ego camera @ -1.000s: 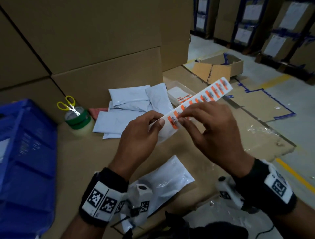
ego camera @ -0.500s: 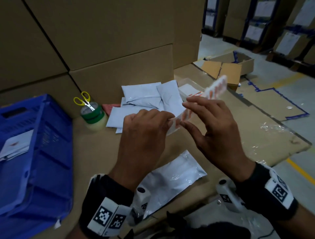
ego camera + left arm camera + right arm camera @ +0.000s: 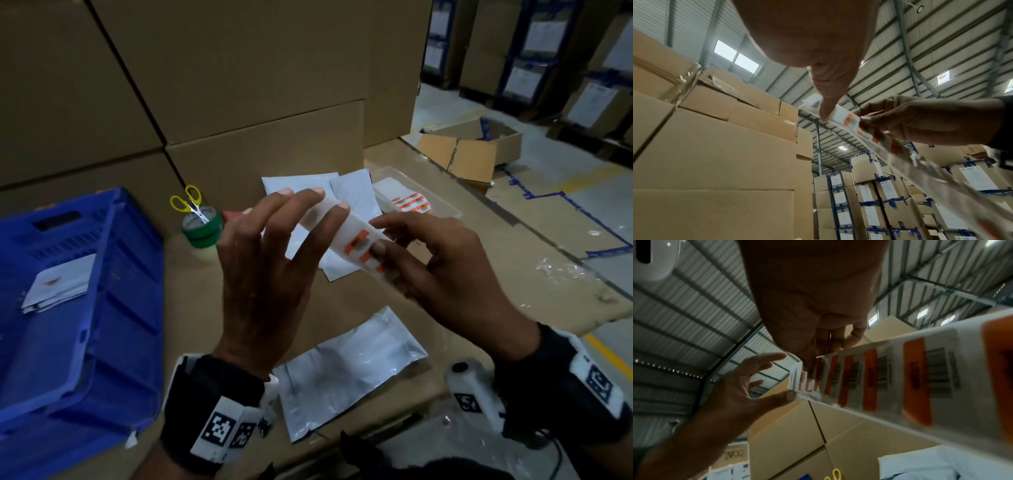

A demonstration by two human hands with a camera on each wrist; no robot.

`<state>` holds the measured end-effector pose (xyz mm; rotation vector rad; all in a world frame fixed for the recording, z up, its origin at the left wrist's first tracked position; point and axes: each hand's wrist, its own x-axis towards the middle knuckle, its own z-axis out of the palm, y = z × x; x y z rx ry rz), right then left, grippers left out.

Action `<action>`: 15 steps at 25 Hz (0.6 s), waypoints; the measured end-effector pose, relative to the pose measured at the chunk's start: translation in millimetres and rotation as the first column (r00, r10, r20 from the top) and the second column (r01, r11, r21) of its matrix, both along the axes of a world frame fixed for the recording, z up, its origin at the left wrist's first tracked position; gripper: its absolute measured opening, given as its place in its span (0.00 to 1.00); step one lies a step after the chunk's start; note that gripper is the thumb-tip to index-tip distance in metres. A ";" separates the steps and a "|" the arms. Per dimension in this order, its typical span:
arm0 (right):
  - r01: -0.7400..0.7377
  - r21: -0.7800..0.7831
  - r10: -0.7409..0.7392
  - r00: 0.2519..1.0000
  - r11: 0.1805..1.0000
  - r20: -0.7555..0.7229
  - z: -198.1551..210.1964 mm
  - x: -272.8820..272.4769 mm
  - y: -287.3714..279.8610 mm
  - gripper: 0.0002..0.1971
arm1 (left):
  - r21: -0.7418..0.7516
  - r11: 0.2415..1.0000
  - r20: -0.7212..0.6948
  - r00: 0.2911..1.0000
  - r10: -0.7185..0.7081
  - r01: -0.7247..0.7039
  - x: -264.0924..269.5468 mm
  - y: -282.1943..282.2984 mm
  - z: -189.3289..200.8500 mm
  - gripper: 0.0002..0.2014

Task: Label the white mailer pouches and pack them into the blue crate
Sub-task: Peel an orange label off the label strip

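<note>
My right hand (image 3: pixel 387 250) pinches a white label strip (image 3: pixel 359 245) printed with orange barcode labels, held in the air over the cardboard table; its thumb lies on the strip (image 3: pixel 920 378). To the left, my left hand (image 3: pixel 294 216) is raised with straight, spread fingers, and its thumb (image 3: pixel 826 107) touches the strip's end (image 3: pixel 851 120). One white mailer pouch (image 3: pixel 352 366) lies flat below my hands. A pile of pouches (image 3: pixel 301 183) lies behind them. At the left stands the blue crate (image 3: pixel 102 342), with a labelled pouch (image 3: pixel 58 284) inside.
Yellow scissors (image 3: pixel 188 204) stand in a green tape roll (image 3: pixel 202 229) by the stacked cartons (image 3: pixel 239 85). A clear tray with more label sheets (image 3: pixel 411 202) lies at the back right. An open box (image 3: pixel 472 150) stands on the floor beyond the table's right edge.
My left hand let go of its pinch on the strip and spread its fingers. The right hand turned the strip, so its long end now runs back towards me.
</note>
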<state>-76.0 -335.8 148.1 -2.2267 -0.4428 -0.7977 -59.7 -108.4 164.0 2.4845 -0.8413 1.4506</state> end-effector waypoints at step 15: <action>-0.156 0.249 0.184 0.978 0.956 -0.095 17.2 -16.4 23.2 0.14 | 0.106 0.991 0.043 0.995 -0.091 0.086 0.4 20.0 38.2 0.10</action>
